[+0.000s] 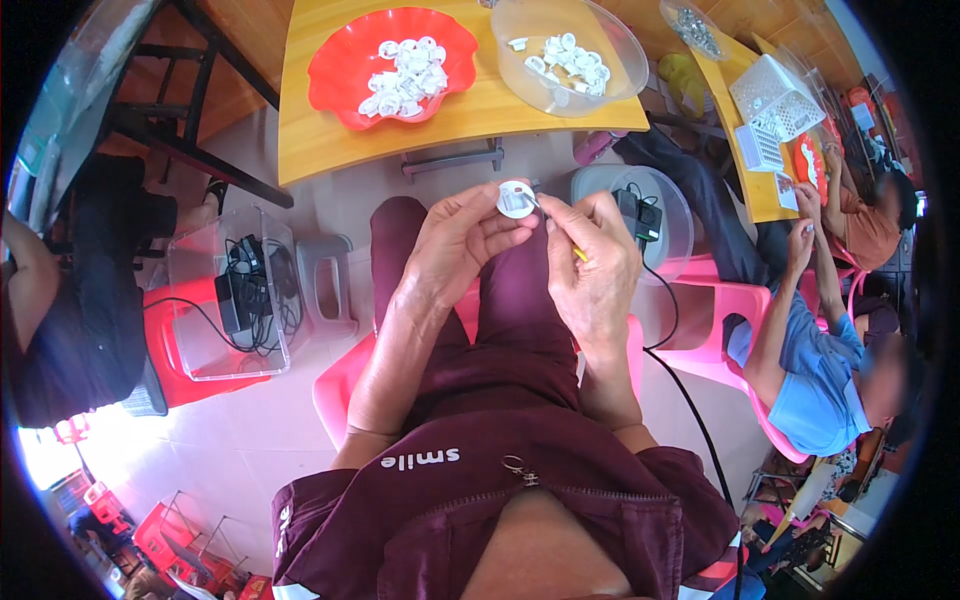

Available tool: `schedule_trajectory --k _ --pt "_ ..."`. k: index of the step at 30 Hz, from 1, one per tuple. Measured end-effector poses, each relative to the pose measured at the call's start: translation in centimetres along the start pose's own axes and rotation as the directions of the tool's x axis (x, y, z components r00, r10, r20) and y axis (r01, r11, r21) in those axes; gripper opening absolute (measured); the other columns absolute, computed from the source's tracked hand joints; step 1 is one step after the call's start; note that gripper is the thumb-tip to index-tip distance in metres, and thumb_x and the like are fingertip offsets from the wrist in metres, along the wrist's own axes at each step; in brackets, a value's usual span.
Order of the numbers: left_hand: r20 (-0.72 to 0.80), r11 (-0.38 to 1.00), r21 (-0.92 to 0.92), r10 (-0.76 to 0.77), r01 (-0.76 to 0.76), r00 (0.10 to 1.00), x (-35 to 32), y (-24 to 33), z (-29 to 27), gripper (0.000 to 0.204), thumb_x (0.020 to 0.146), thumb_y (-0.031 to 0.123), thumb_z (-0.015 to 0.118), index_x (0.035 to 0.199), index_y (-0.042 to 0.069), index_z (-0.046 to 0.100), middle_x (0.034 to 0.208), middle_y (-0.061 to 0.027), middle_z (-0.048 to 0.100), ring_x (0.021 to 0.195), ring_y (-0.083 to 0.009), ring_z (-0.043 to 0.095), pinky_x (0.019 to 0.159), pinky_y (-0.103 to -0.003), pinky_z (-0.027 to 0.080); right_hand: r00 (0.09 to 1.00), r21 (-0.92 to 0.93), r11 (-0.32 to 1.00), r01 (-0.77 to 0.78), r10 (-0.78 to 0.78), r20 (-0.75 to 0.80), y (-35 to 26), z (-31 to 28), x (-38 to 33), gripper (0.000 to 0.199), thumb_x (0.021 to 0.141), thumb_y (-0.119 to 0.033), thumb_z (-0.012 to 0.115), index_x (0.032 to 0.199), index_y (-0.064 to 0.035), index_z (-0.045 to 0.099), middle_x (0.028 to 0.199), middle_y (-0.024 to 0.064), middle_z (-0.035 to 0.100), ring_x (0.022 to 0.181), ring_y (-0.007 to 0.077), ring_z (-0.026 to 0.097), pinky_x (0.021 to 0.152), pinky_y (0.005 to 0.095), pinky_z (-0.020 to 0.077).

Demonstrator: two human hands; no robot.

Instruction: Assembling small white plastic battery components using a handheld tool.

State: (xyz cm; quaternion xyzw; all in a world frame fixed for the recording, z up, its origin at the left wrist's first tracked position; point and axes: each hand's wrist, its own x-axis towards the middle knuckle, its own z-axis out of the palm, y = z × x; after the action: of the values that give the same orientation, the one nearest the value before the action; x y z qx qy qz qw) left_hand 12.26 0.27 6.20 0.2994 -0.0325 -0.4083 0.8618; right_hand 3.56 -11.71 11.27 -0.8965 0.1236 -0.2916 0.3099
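Over my lap, my left hand [455, 245] pinches a small white round part [516, 199] between thumb and fingertips, while my right hand [590, 265] is closed around a thin yellow tool [579, 254] just beside it. Farther off, on the wooden table [310, 140], a red bowl [340, 60] and a clear bowl [620, 50] hold more white pieces.

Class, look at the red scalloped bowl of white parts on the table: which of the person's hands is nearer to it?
Left. The left hand sits below the red bowl, holding a white round part; the right hand is farther right.
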Motion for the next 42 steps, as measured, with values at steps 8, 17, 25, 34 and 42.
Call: schedule_trajectory --k 8,17,25,34,42 --pt "-0.039 0.990 0.102 0.101 -0.097 0.994 -0.2 -0.3 0.5 0.028 0.094 0.015 0.051 0.112 -0.006 0.058 0.102 -0.0135 0.064 0.089 -0.0193 0.064 0.080 -0.030 0.055 1.000 -0.104 0.995 0.006 -0.005 0.011 -0.1 0.1 -0.3 0.023 0.073 -0.003 0.066 0.092 -0.0127 0.070 0.069 0.0046 0.046 0.056 0.0225 0.054 0.050 0.0361 0.0430" --pt "-0.048 0.965 0.193 0.192 -0.179 0.980 -0.4 -0.5 1.1 0.024 0.092 0.010 0.054 0.110 -0.005 0.061 0.102 -0.0119 0.064 0.090 -0.0159 0.063 0.079 -0.029 0.055 1.000 -0.125 0.992 0.006 -0.005 0.005 -0.1 0.4 -0.4 0.019 0.073 -0.004 0.067 0.090 -0.0122 0.070 0.069 0.0046 0.047 0.055 0.0235 0.055 0.049 0.0371 0.0430" --pt "-0.055 0.952 0.229 0.221 -0.204 0.974 -0.4 -0.5 1.3 0.025 0.092 0.010 0.055 0.111 -0.004 0.060 0.103 -0.0117 0.064 0.090 -0.0156 0.063 0.079 -0.029 0.055 0.999 -0.094 0.995 0.021 -0.026 -0.047 0.4 0.8 -0.5 0.015 0.073 -0.003 0.068 0.085 -0.0097 0.067 0.069 0.0051 0.048 0.056 0.0241 0.055 0.048 0.0362 0.0430" --pt "-0.039 0.936 0.271 0.243 -0.223 0.969 -0.4 -0.7 1.1 0.028 0.093 0.010 0.051 0.115 -0.006 0.057 0.108 -0.0156 0.063 0.097 -0.0199 0.063 0.083 -0.031 0.055 0.998 -0.043 0.999 0.020 -0.022 -0.060 0.3 0.9 -0.6 0.014 0.072 0.000 0.067 0.084 -0.0071 0.067 0.068 0.0064 0.048 0.055 0.0239 0.055 0.049 0.0359 0.0430" --pt "-0.056 0.936 0.266 0.256 -0.232 0.965 -0.5 -0.7 1.3 0.026 0.092 0.009 0.053 0.114 -0.005 0.058 0.105 -0.0133 0.063 0.093 -0.0177 0.063 0.081 -0.030 0.056 0.996 -0.023 0.999 0.034 -0.036 -0.085 0.3 1.2 -0.6 0.015 0.071 0.003 0.068 0.084 -0.0050 0.067 0.067 0.0067 0.049 0.053 0.0201 0.052 0.047 0.0321 0.0397"
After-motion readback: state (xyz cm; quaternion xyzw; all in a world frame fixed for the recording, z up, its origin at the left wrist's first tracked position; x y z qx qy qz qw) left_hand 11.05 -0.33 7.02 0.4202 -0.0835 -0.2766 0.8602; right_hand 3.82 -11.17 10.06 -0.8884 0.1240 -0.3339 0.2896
